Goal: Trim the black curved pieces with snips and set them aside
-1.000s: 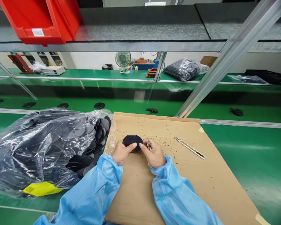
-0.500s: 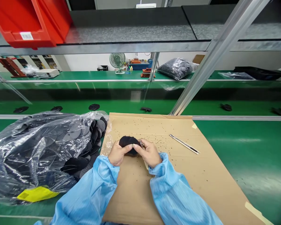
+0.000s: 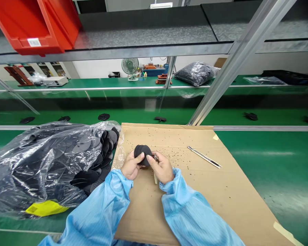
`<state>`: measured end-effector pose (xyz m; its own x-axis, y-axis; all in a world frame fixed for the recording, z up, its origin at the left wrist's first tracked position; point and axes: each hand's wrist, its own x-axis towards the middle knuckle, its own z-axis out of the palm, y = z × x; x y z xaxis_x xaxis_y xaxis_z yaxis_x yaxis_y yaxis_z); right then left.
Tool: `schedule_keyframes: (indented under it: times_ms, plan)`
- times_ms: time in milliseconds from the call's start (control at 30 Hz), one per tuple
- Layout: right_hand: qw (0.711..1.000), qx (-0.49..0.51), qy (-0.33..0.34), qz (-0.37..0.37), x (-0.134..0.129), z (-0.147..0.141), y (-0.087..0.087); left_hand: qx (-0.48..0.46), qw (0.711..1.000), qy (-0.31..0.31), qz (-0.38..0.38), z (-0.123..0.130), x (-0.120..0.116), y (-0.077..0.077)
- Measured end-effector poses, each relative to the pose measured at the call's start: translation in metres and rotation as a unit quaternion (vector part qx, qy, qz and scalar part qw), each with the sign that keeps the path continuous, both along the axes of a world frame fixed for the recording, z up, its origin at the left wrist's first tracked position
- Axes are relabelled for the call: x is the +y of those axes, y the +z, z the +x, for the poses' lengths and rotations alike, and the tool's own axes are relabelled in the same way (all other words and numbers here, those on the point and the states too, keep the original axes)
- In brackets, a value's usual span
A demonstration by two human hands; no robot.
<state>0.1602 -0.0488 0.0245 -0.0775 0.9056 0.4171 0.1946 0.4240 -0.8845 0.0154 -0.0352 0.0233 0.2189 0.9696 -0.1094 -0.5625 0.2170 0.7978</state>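
My left hand (image 3: 131,166) grips a small stack of round black discs (image 3: 143,153) from the left, its thumb on the front. From the right, my right hand (image 3: 162,168) is closed at the stack, thumb against its face. A slim tool with a metal part and a pale handle (image 3: 155,178) is also held in my right hand; its tip is hard to make out. Beneath both hands lies a cardboard sheet (image 3: 141,212) sprinkled with tiny black bits. To the right on the cardboard rests a utility knife (image 3: 204,157).
A clear plastic bag (image 3: 48,164) full of black discs bulges at the left, with a yellow label (image 3: 46,208). Beyond the cardboard, black pieces lie along a green belt (image 3: 133,116). A slanted metal post (image 3: 236,65) and a red bin (image 3: 43,27) stand above.
The disc stack has turned upright, so its round faces show more. The pale handle under my right hand now points more steeply down. The view has shifted slightly.
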Motion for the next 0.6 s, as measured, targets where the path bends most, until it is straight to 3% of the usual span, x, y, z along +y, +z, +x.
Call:
schedule_keyframes:
  times_ms: [100,367,500,600]
  plan:
    - [0.997,0.006,0.039,0.065,-0.004,-0.001,0.003,-0.013,0.996,-0.047,-0.071,-0.005,0.003,0.001]
    - [0.964,-0.130,-0.015,0.230,-0.004,0.001,0.003,-0.025,0.989,-0.124,-0.076,-0.006,-0.003,0.002]
    - [0.953,-0.155,-0.009,0.261,-0.002,0.003,0.004,-0.024,0.989,-0.130,-0.072,-0.009,-0.003,0.002]
    - [0.956,-0.157,-0.021,0.245,0.005,0.001,0.001,-0.014,0.989,-0.130,-0.067,-0.018,-0.004,0.001]
